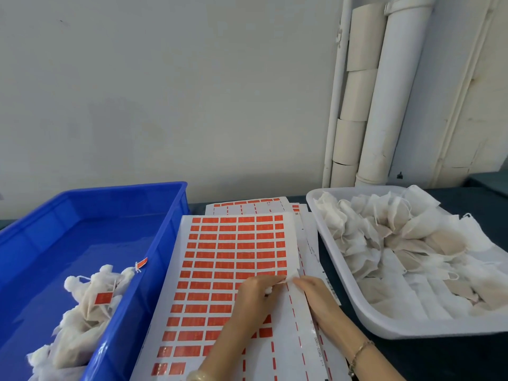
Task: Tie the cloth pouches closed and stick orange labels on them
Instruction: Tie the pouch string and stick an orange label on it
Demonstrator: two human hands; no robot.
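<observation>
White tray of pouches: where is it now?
In the head view the white tray sits on the right side of the table, immediately right of the label sheets, in front of the wall pipes.

Blue crate (165,229), white tray (439,327), off-white pouches (384,232). Orange rectangles gridded on white label sheet (236,257), over dark desk (439,358).

orange labels (233,257) print: unreadable | blue crate (110,189): cut off left | pouch (292,276): mostly hidden
</observation>
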